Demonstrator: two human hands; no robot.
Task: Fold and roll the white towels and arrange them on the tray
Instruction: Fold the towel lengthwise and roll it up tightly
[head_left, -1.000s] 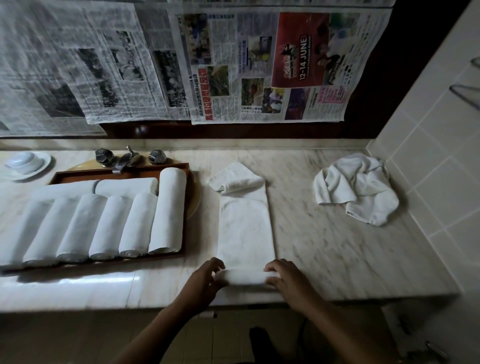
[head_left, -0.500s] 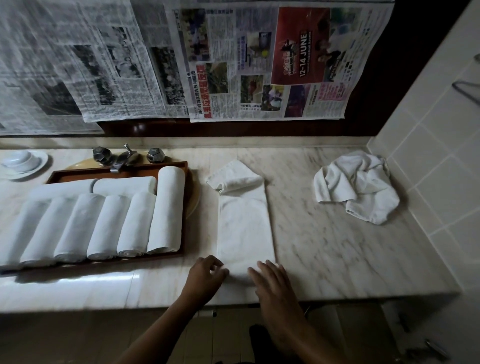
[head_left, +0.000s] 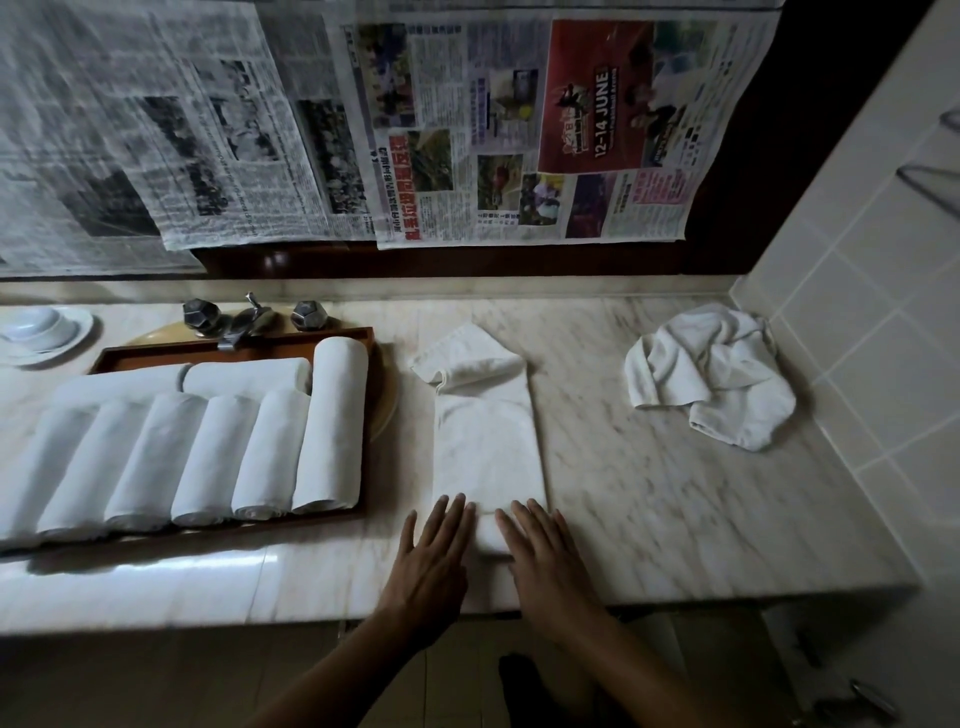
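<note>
i see my left hand (head_left: 434, 551) and right hand (head_left: 545, 556) flat, fingers straight, pressing the near rolled end of the folded white towel (head_left: 488, 447) on the marble desk (head_left: 675, 493), just right of the tray (head_left: 234, 349) of rolled towels (head_left: 208, 457).

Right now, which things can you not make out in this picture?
Head view only.
1. Near end of the towel: the left hand and right hand cover much of it, so its roll is unclear.
2. The rolls on the tray: cut off by the left edge; count unknown.
3. The newspaper: small print blurred.
</note>
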